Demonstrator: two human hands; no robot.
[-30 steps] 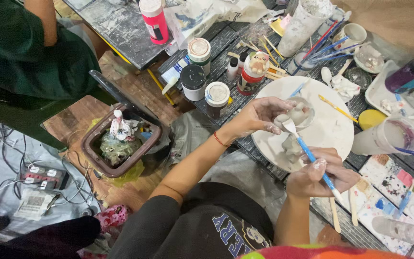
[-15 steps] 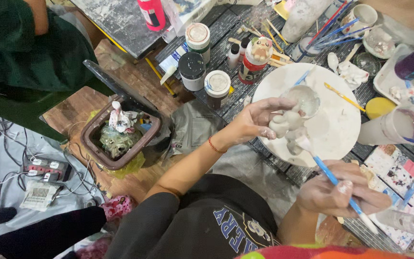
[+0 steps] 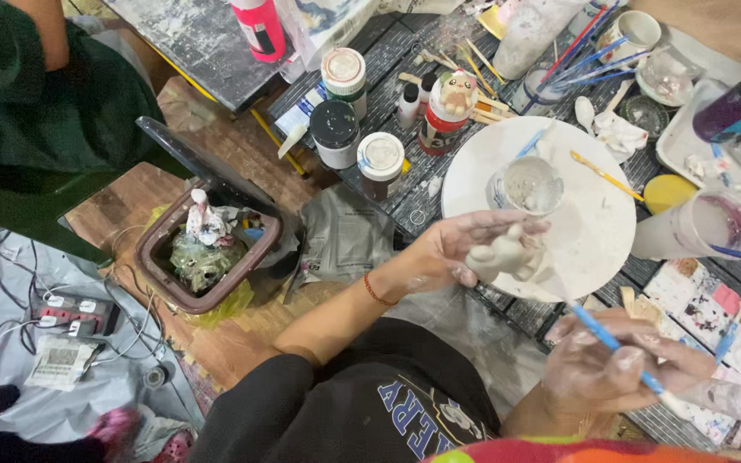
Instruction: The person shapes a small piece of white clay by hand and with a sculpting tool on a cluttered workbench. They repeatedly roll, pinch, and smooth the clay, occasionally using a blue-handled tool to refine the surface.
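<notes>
Since half a second ago the right hand (image 3: pixel 619 369) has drawn back toward the body, pulling the brush tip off the small figure, and the left hand (image 3: pixel 465 249) has tilted that figure lower over the near edge of the plate.

That left hand, smeared with pale paint, curls its fingers (image 3: pixel 508 225) around a small unglazed white clay figurine (image 3: pixel 501 255); the thumb presses it from below, so the grip is closed snugly, not spread. The figurine sits just above the near rim of a round white plate (image 3: pixel 593 214), which rests on the dark slatted table (image 3: pixel 405 60). A thin red string bracelet (image 3: pixel 376 291) circles the left wrist.

The right hand pinches a thin blue-handled paintbrush (image 3: pixel 615 343) between thumb and bunched fingers, pressed close together near the lower end of the handle. The brush's upper end points toward the figurine and stops just short of it; whether it touches cannot be told.

On the plate, beyond the figurine, stands a clear plastic cup of whitish paint (image 3: pixel 529 184). A yellow-handled brush (image 3: pixel 606 176) lies across the plate's far right part. Farther along the table stand three white-lidded paint jars (image 3: pixel 345 73) and a pink bottle (image 3: pixel 259 26). Left of the table, on the wooden floor, a brown rectangular bin (image 3: pixel 207 253) holds crumpled scraps.
</notes>
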